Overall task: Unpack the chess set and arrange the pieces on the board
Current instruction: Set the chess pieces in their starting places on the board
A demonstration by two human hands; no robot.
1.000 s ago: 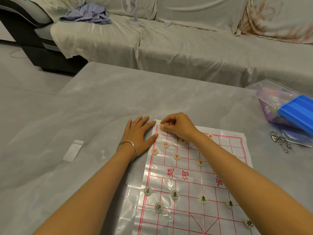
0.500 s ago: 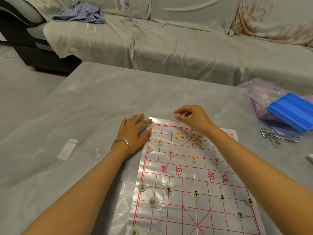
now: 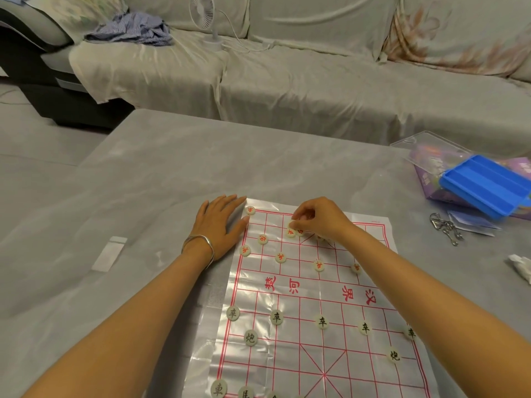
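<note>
Right hand (image 3: 319, 219) has its fingers curled, pinching a red piece (image 3: 290, 232) on the board (image 3: 287, 297) right under its fingertips (left hand (image 3: 221, 225) lies flat on the counter (image 3: 172, 168), touching the board's corner).

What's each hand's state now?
Left hand: open, flat, fingertips touching the glossy red-lined plastic board.
Right hand: pinching a round cream red-lettered chess piece.

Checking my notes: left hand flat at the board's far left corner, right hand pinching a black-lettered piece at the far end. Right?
No: the head view shows the right hand pinching a red-lettered piece, not black. The left hand is flat as stated.
</note>
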